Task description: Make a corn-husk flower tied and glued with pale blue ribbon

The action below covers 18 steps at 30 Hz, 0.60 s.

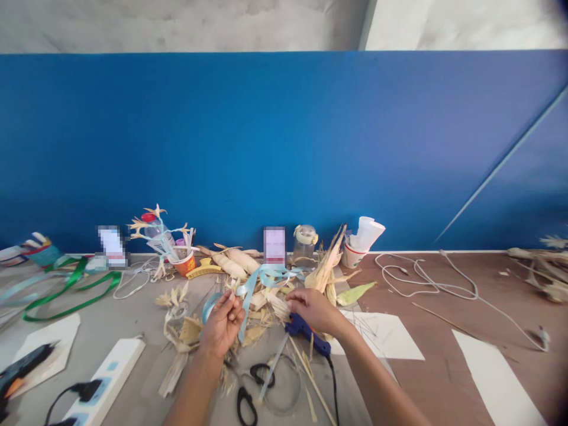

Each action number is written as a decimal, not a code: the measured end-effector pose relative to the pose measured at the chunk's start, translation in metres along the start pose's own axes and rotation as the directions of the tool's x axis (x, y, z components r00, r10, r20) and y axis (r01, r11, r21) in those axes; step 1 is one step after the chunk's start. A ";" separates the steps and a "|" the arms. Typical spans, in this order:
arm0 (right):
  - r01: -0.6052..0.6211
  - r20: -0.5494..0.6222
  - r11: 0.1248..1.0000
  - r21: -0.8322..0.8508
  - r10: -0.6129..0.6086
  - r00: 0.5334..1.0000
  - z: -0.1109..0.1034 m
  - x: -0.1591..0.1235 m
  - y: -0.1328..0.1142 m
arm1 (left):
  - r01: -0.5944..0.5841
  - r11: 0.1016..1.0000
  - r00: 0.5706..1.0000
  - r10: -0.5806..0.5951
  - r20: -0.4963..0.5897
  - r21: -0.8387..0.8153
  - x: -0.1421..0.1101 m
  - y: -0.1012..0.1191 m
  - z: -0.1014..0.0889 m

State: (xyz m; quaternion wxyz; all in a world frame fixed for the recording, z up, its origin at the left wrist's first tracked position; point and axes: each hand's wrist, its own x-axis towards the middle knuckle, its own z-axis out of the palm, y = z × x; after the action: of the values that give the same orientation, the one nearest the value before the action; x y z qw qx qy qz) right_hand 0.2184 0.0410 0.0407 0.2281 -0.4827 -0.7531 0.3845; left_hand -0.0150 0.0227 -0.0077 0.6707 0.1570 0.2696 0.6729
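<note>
In the middle of the table, my left hand (225, 322) is closed in a pinch, palm partly up, at the end of a light blue ribbon (249, 296). A roll of blue ribbon (209, 306) shows partly behind it. My right hand (314, 309) is also pinched, over the dried corn husks (277, 305); whatever its fingertips hold is too small to make out. Just below that hand lies a blue glue gun (306, 332) with a translucent glue stick (273, 368) sticking out. Black-handled scissors (247, 407) and a wire coil (293, 402) are nearer to me.
A white power strip (109, 378) and a black glue gun (26, 370) lie at left. Green ribbon (73, 302) loops behind them. Along the blue wall stand a phone (274, 245), a glass jar (305, 244) and paper cups (354, 257). White cables (437, 287) sprawl at right.
</note>
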 end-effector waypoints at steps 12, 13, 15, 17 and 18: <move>-0.057 0.090 0.975 -0.214 0.077 0.993 -0.005 -0.009 -0.003 | -0.018 1.000 1.000 0.018 -0.001 0.005 0.000 0.001 0.001; -0.089 0.086 0.958 -0.273 0.116 0.989 -0.004 -0.011 -0.004 | -0.019 1.000 1.000 0.019 -0.001 0.003 0.000 0.001 0.000; -0.161 0.051 0.898 -0.410 0.199 0.979 0.000 -0.018 -0.004 | -0.022 1.000 1.000 0.022 -0.003 -0.002 0.000 0.001 0.000; -0.219 0.008 0.824 -0.522 0.261 0.965 0.007 -0.027 -0.002 | -0.022 1.000 1.000 0.022 -0.004 -0.005 0.001 0.000 0.000; -0.245 -0.008 0.797 -0.552 0.289 0.957 0.011 -0.031 -0.001 | -0.019 1.000 1.000 0.019 -0.003 -0.006 0.001 0.000 0.000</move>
State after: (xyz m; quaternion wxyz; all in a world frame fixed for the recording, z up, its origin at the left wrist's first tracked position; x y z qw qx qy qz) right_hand 0.2237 0.0091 0.0356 -0.0051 -0.6136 -0.7639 0.1996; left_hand -0.0150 0.0231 -0.0079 0.6644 0.1565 0.2669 0.6803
